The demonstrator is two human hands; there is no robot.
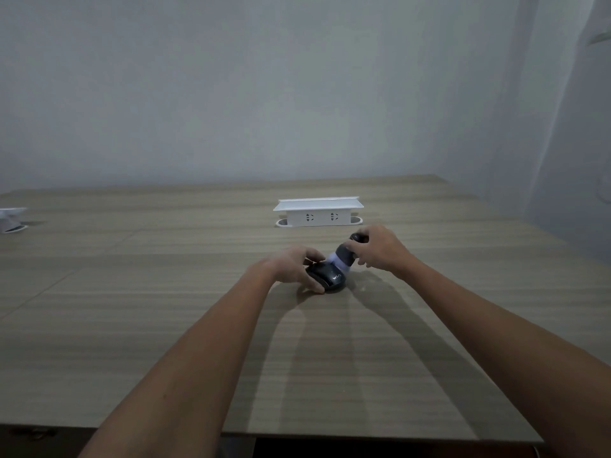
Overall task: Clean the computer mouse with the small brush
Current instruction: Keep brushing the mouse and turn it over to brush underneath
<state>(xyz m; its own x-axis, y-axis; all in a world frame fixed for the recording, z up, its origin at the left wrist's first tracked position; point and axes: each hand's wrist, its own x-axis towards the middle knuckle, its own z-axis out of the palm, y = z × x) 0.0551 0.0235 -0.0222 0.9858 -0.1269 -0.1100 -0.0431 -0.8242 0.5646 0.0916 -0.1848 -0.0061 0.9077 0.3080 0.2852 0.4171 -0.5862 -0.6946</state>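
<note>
A black computer mouse (329, 277) with white lettering lies on the wooden table (165, 309), a little right of centre. My left hand (294, 264) grips it from the left side, thumb and fingers around its body. My right hand (377, 247) holds a small brush (344, 256) with a dark handle and pale bristles. The brush is tilted, its bristles pressed on the far right part of the mouse. Part of the brush handle is hidden under my fingers.
A white pop-up socket box (318, 213) stands on the table just behind my hands. Another white object (11, 219) is at the far left edge. The table's front edge runs along the bottom, and a pale wall rises behind.
</note>
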